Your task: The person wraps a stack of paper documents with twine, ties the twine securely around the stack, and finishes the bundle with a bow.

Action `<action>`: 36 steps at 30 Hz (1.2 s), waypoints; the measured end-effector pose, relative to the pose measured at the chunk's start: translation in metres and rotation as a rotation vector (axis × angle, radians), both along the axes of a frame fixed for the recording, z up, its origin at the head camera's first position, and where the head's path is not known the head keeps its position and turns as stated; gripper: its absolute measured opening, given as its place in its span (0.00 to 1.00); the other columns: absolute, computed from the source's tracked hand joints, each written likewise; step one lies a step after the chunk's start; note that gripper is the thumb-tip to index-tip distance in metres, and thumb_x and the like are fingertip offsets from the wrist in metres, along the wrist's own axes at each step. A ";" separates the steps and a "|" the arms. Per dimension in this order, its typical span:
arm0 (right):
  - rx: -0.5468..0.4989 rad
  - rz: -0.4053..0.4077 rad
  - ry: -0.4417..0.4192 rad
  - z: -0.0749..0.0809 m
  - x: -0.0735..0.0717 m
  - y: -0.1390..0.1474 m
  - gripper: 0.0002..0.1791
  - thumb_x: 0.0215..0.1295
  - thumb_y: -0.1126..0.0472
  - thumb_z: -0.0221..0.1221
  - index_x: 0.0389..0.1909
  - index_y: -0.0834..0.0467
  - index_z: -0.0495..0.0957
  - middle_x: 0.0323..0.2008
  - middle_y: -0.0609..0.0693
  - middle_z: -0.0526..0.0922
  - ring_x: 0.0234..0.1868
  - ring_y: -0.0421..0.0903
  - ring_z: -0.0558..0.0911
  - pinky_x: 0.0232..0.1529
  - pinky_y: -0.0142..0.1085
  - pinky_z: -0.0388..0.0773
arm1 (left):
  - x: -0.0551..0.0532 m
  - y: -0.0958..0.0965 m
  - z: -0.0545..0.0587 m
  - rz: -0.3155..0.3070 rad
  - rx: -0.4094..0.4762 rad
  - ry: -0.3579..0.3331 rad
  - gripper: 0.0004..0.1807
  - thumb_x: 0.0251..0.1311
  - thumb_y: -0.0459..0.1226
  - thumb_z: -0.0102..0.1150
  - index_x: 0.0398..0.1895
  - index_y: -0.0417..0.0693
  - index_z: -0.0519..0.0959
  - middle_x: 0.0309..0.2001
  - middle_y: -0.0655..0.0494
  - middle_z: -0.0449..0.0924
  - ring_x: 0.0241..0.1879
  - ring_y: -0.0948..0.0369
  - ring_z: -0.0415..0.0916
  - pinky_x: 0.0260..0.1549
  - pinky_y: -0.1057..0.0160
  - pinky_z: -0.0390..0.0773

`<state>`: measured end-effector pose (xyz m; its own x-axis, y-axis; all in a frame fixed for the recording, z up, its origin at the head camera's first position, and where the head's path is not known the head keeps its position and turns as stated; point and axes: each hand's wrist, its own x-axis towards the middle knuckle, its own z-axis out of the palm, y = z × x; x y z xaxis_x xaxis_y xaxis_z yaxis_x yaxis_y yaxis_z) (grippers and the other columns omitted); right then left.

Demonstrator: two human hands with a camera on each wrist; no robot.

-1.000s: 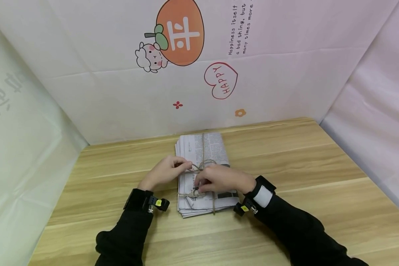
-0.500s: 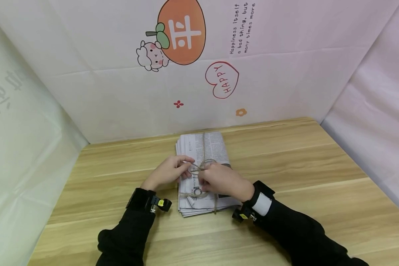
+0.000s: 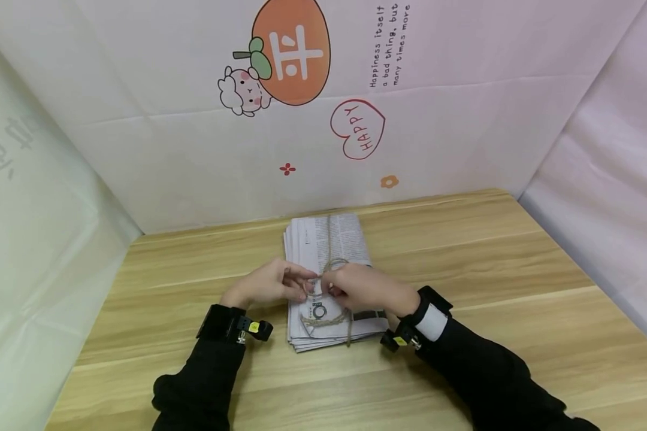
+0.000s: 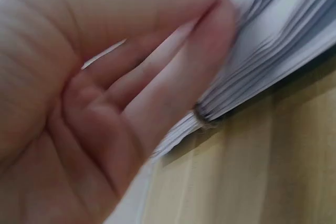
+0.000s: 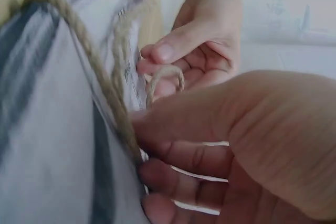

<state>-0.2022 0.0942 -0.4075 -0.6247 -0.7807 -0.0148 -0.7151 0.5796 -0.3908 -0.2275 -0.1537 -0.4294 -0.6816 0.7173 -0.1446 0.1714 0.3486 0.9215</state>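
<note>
A stack of folded newspapers [image 3: 307, 236] lies on the table, with brown twine [image 3: 329, 236] running lengthwise over it. My left hand [image 3: 264, 282] is at the left side of the stack, its thumb and a finger tip to tip at the twine. Over the middle, my right hand [image 3: 369, 288] pinches twine between thumb and curled fingers. A small twine loop [image 5: 168, 68] stands up between the hands in the right wrist view. Another length of twine curves loosely across the near part of the top sheet. In the left wrist view, twine [image 4: 203, 119] wraps the stack's edge.
The wooden table [image 3: 167, 323] extends around the stack on both sides and in front. A white printed cloth [image 3: 194, 161] hangs behind it, with further cloth at left and right. Both wrists carry strapped cameras.
My left fingers have shifted slightly down toward the near side. The near twine strand, which reached the stack's left edge, now curves across the top sheet. The right hand stays over the middle.
</note>
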 end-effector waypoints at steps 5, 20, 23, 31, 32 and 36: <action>-0.050 -0.060 -0.033 0.006 -0.008 0.015 0.05 0.65 0.68 0.66 0.41 0.61 0.83 0.34 0.48 0.84 0.31 0.38 0.79 0.33 0.31 0.78 | -0.001 0.004 -0.002 0.037 -0.028 0.052 0.24 0.59 0.31 0.71 0.59 0.34 0.79 0.44 0.53 0.88 0.44 0.57 0.85 0.47 0.61 0.82; 0.075 -0.170 -0.006 0.010 -0.016 0.034 0.05 0.66 0.67 0.65 0.30 0.56 0.82 0.27 0.43 0.81 0.26 0.37 0.76 0.31 0.32 0.76 | -0.002 0.007 -0.004 0.138 -0.080 0.204 0.12 0.64 0.42 0.69 0.48 0.48 0.88 0.43 0.62 0.88 0.43 0.62 0.83 0.45 0.60 0.81; 0.105 -0.187 0.000 0.011 -0.017 0.036 0.05 0.66 0.66 0.64 0.30 0.55 0.82 0.28 0.43 0.81 0.27 0.38 0.76 0.31 0.33 0.76 | -0.003 0.011 -0.005 0.176 -0.102 0.269 0.08 0.63 0.41 0.70 0.43 0.51 0.89 0.39 0.65 0.88 0.41 0.63 0.83 0.44 0.59 0.80; 0.104 -0.205 0.059 0.015 -0.009 0.028 0.06 0.68 0.65 0.64 0.30 0.54 0.82 0.27 0.42 0.79 0.26 0.38 0.75 0.30 0.33 0.75 | -0.001 0.018 -0.008 0.255 -0.129 0.393 0.03 0.61 0.41 0.72 0.36 0.54 0.90 0.34 0.67 0.86 0.33 0.63 0.82 0.35 0.60 0.80; 0.097 -0.200 0.062 0.015 -0.007 0.025 0.06 0.68 0.63 0.64 0.30 0.53 0.82 0.26 0.41 0.79 0.25 0.37 0.75 0.28 0.32 0.75 | 0.000 0.019 -0.008 0.262 -0.129 0.396 0.03 0.60 0.40 0.73 0.36 0.55 0.90 0.33 0.67 0.86 0.32 0.63 0.82 0.34 0.61 0.80; 0.079 -0.156 0.080 0.011 0.005 0.010 0.09 0.67 0.54 0.68 0.29 0.52 0.83 0.22 0.38 0.78 0.19 0.34 0.74 0.22 0.30 0.72 | 0.000 0.021 -0.009 0.280 -0.123 0.407 0.02 0.58 0.39 0.74 0.33 0.56 0.89 0.32 0.68 0.86 0.31 0.64 0.81 0.33 0.62 0.80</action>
<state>-0.1975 0.1040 -0.3965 -0.7398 -0.6726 -0.0177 -0.6409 0.7125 -0.2857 -0.2277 -0.1329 -0.4381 -0.8639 0.4936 0.1006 0.3923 0.5339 0.7490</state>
